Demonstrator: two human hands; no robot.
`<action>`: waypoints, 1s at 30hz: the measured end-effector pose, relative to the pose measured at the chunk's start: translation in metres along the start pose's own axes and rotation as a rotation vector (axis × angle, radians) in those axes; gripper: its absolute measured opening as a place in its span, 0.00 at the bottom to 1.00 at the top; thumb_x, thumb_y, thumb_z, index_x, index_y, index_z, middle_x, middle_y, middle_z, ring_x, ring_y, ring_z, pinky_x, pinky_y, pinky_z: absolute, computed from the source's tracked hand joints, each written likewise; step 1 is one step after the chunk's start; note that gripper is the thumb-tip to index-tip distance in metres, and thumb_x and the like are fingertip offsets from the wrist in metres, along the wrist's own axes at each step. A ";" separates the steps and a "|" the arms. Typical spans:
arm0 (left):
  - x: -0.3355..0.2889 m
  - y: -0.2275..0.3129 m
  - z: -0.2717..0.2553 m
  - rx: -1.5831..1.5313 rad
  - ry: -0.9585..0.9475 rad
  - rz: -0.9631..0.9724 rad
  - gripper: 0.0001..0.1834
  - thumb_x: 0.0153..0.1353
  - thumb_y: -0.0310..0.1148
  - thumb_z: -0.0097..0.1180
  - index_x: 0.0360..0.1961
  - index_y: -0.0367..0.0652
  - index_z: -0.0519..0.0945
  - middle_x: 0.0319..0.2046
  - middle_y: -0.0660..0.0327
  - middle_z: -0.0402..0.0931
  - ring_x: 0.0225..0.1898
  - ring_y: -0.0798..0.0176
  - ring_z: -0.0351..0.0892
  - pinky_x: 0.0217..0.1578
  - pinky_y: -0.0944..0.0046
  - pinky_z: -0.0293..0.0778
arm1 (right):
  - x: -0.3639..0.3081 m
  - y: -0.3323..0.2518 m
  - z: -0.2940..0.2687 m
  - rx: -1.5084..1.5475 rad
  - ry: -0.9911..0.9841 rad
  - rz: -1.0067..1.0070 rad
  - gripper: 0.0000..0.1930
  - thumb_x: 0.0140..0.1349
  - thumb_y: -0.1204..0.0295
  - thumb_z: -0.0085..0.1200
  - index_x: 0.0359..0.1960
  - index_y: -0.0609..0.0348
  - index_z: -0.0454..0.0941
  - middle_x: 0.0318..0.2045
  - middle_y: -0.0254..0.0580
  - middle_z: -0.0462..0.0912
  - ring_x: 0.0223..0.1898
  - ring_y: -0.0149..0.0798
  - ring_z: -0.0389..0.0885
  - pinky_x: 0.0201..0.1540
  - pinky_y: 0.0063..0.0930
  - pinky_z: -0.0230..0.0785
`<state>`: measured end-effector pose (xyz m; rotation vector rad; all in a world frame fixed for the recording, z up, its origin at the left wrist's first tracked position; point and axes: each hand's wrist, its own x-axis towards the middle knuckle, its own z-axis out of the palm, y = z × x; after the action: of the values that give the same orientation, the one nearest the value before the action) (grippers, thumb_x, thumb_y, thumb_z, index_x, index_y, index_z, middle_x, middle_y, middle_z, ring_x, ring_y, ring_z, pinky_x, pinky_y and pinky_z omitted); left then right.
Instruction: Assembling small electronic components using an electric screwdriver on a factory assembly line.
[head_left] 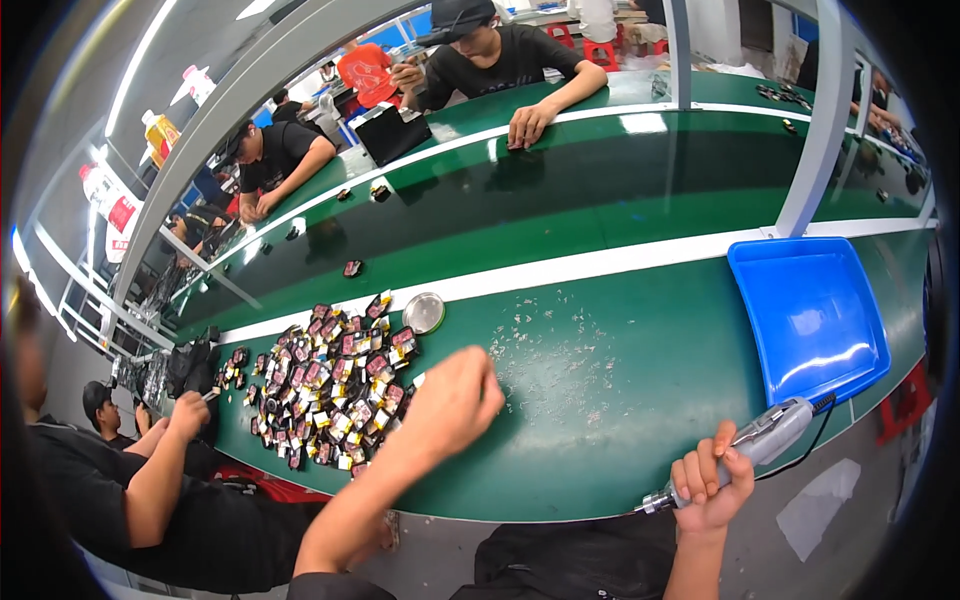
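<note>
My left hand (pixel 452 402) is closed above the green table, between a heap of small parts and a scatter of tiny silvery bits. Its fingertips are turned away, so anything pinched there is hidden. In my right hand (pixel 712 482) is a grey electric screwdriver (pixel 775 436), held near the table's front edge with its bit pointing left and a black cord trailing from its back end. The heap of small black parts (pixel 335 385), with pinkish-red faces and yellow and white tabs, lies left of my left hand. The tiny silvery bits, probably screws (pixel 560 345), lie loose on the table.
A round metal tin (pixel 424 313) stands beside the heap. An empty blue tray (pixel 815 325) lies at the right. Beyond a white rail runs a dark green conveyor belt (pixel 600 195) carrying a few parts. Grey posts (pixel 815 130) rise along it. Co-workers sit across and at my left.
</note>
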<state>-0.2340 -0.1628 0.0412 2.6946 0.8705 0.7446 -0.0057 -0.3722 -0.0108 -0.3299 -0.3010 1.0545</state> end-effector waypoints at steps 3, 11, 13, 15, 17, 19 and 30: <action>-0.033 0.025 -0.001 -0.116 0.010 0.050 0.05 0.52 0.17 0.53 0.31 0.35 0.73 0.25 0.54 0.75 0.27 0.54 0.78 0.28 0.60 0.73 | -0.001 0.000 0.001 0.012 0.013 -0.005 0.05 0.60 0.70 0.44 0.31 0.57 0.67 0.08 0.31 0.58 0.09 0.28 0.57 0.15 0.27 0.58; -0.081 0.076 0.011 -0.599 0.070 -0.154 0.07 0.51 0.15 0.58 0.33 0.33 0.80 0.27 0.54 0.82 0.28 0.60 0.82 0.31 0.67 0.76 | -0.001 0.008 0.013 -0.058 0.105 -0.144 0.04 0.61 0.71 0.43 0.33 0.57 0.67 0.10 0.30 0.59 0.10 0.27 0.57 0.18 0.26 0.58; -0.091 0.088 0.015 -0.815 0.101 -0.214 0.06 0.50 0.12 0.58 0.31 0.29 0.79 0.27 0.50 0.81 0.30 0.60 0.81 0.32 0.65 0.78 | -0.002 0.012 0.030 -0.060 0.100 -0.173 0.04 0.62 0.71 0.42 0.32 0.57 0.65 0.10 0.30 0.59 0.10 0.27 0.57 0.18 0.25 0.58; -0.100 0.097 0.024 -1.056 0.081 -0.299 0.02 0.55 0.16 0.56 0.30 0.28 0.76 0.27 0.47 0.79 0.28 0.57 0.80 0.31 0.62 0.78 | -0.007 0.017 0.045 -0.047 0.087 -0.199 0.04 0.63 0.71 0.42 0.32 0.57 0.63 0.10 0.30 0.59 0.10 0.26 0.57 0.18 0.23 0.58; -0.101 0.108 0.031 -1.278 0.062 -0.399 0.03 0.58 0.19 0.54 0.30 0.29 0.74 0.27 0.46 0.78 0.28 0.56 0.80 0.31 0.60 0.78 | -0.012 0.016 0.062 0.055 0.019 -0.203 0.05 0.64 0.71 0.41 0.32 0.58 0.63 0.10 0.30 0.60 0.10 0.26 0.58 0.19 0.24 0.58; -0.103 0.115 0.034 -1.481 0.054 -0.500 0.06 0.62 0.22 0.52 0.30 0.29 0.72 0.26 0.44 0.77 0.27 0.54 0.79 0.30 0.59 0.78 | -0.018 0.016 0.072 0.032 0.008 -0.220 0.05 0.64 0.71 0.42 0.33 0.58 0.64 0.10 0.30 0.60 0.10 0.26 0.59 0.19 0.24 0.59; -0.105 0.128 0.040 -1.709 -0.092 -0.438 0.11 0.68 0.27 0.45 0.35 0.27 0.73 0.32 0.44 0.77 0.30 0.59 0.78 0.33 0.63 0.76 | -0.032 0.013 0.064 0.011 -0.058 -0.215 0.06 0.65 0.67 0.38 0.35 0.55 0.63 0.12 0.32 0.64 0.13 0.30 0.63 0.23 0.29 0.63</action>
<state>-0.2241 -0.3297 0.0096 0.9708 0.3620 0.6924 -0.0561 -0.3873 0.0395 -0.2507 -0.3742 0.8553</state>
